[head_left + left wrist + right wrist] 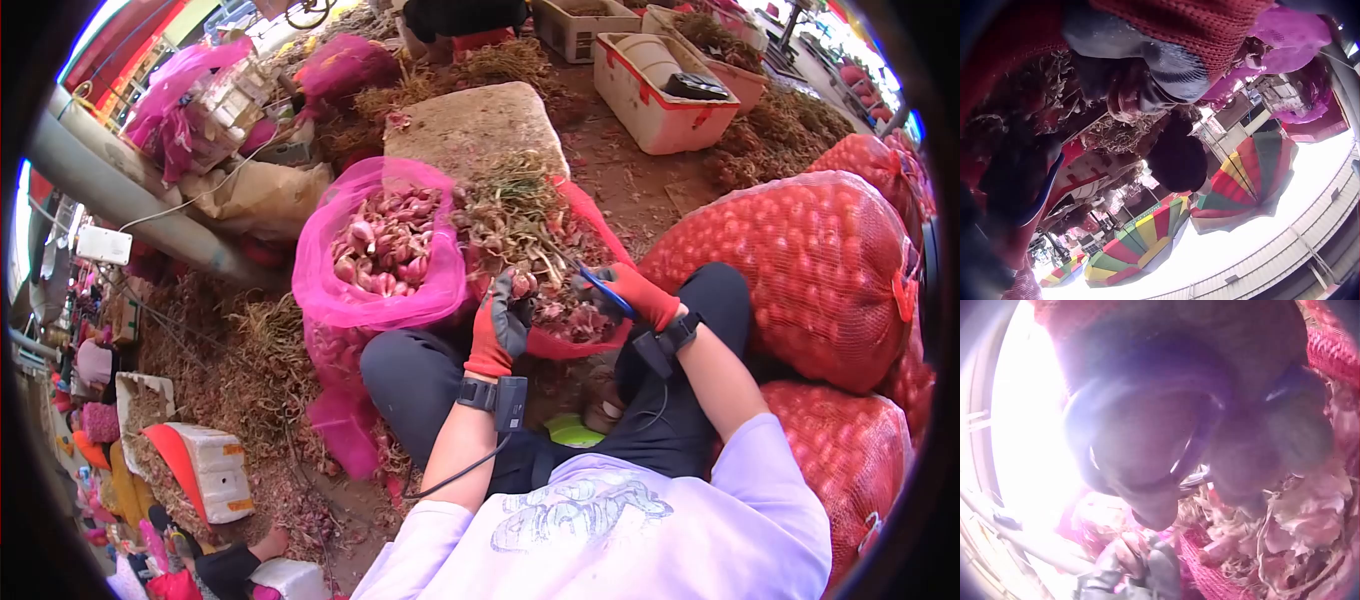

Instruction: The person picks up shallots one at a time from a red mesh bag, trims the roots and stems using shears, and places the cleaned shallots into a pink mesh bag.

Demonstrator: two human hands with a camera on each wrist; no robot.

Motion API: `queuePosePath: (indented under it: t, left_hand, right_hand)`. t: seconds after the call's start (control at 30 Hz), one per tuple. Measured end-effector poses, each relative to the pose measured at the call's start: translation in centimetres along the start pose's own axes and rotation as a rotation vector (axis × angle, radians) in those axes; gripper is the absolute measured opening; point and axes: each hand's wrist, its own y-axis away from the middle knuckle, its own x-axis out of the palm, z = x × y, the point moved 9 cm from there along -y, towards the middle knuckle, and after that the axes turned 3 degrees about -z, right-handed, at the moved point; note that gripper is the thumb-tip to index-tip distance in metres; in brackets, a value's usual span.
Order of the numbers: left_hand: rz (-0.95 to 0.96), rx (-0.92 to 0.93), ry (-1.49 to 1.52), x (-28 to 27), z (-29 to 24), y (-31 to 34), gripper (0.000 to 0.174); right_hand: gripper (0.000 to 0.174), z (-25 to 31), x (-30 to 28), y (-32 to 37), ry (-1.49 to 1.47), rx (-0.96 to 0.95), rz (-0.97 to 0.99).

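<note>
Both hands wear red gloves with grey coated palms and fingers. My left hand (498, 325) grips a reddish shallot (522, 284) over the knees, its roundish bulb showing past the fingertips. To its right, my right hand (645, 295) holds blue-handled scissors (607, 293), blades directed at the left hand and the dry stalks. In the right wrist view the blue handle loop (1082, 428) surrounds gloved fingers. Just beyond the hands lies a heap of shallots with dried stalks (510, 215). At the left, a pink mesh bag (315, 260) stands with its mouth spread, full of trimmed shallots (385, 245).
Large filled red mesh sacks (790, 270) crowd the right side. A worn foam slab (480, 120) lies ahead, with a white foam box (660, 110) beyond it. A thick grey pole (150, 205) slants across the left. Dried stalks (240, 365) litter the ground.
</note>
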Motion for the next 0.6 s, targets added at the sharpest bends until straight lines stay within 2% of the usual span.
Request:
queuePosePath:
  t: [0.1,0.13,0.23,0.27,0.37,0.4,0.53,0.6]
  left_hand:
    - [0.128,-0.006,-0.165,0.8,1.8,-0.6,0.025]
    - [0.146,0.086,-0.277,1.3,1.8,-0.6,0.033]
    - [0.295,0.262,-0.523,3.3,1.6,0.6,0.038]
    - [0.292,0.27,-0.587,3.5,1.7,1.0,0.04]
    - [0.269,0.156,-0.43,3.5,2.0,0.8,0.041]
    - [0.247,0.211,-0.451,4.7,1.3,2.0,0.046]
    - [0.217,-0.293,-0.309,2.9,4.0,1.2,0.055]
    - [0.228,-0.239,-0.404,2.9,4.3,1.1,0.053]
  right_hand:
    - [0.019,1.2,1.1,0.5,-0.295,-0.114,-0.007]
    - [0.018,1.6,1.4,0.3,-0.282,-0.176,-0.035]
    - [0.018,2.4,2.4,-1.0,-0.242,-0.359,-0.101]
    - [0.021,1.5,3.2,-1.2,-0.466,-0.232,0.023]
    - [0.024,0.1,1.6,-1.7,-0.41,-0.168,-0.095]
    - [0.023,0.9,0.9,-1.6,-0.339,-0.258,-0.118]
    - [0.025,3.5,0.9,-0.3,-0.153,-0.483,-0.118]
    - [0.026,4.6,1.8,0.4,-0.093,-0.556,-0.076]
